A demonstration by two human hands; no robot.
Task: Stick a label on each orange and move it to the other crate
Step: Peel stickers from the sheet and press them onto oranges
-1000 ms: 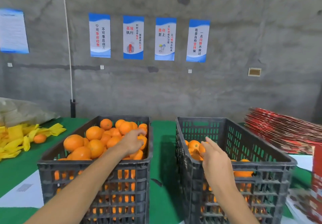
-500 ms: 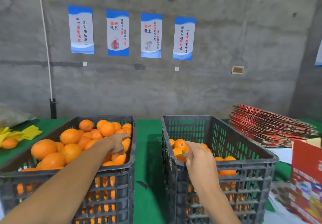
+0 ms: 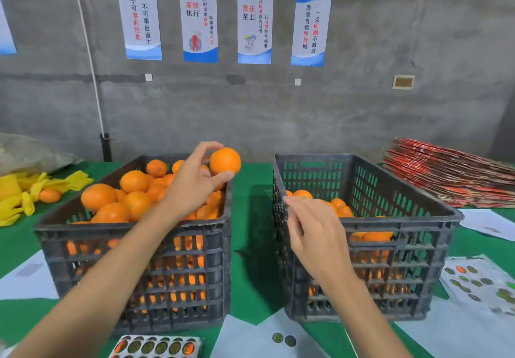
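A worker's left hand (image 3: 195,182) lifts an orange (image 3: 225,161) above the far right corner of a dark plastic crate (image 3: 133,235) heaped with fruit, the thumb under the orange and the fingers (image 3: 207,148) curled over its top. The right hand (image 3: 315,232) hovers at the near left rim of a second crate (image 3: 362,224), thumb and forefinger drawn together, though whether they pinch anything cannot be told. That second crate, just right of the raised orange across a strip of green counter (image 3: 250,246), holds only a shallow layer of oranges (image 3: 337,207) beyond the right hand's knuckles. Below the left forearm, at the near edge of the counter, lies a sheet of round labels (image 3: 156,346); another label sheet (image 3: 479,282) rests to the right of the right wrist, and two loose labels (image 3: 283,339) sit on white paper between the forearms. Far left of the left hand, a lone orange (image 3: 49,195) lies among yellow wrappers (image 3: 19,196). Well beyond the right hand, a stack of flattened red cartons (image 3: 451,173) rests against the concrete wall (image 3: 362,107).
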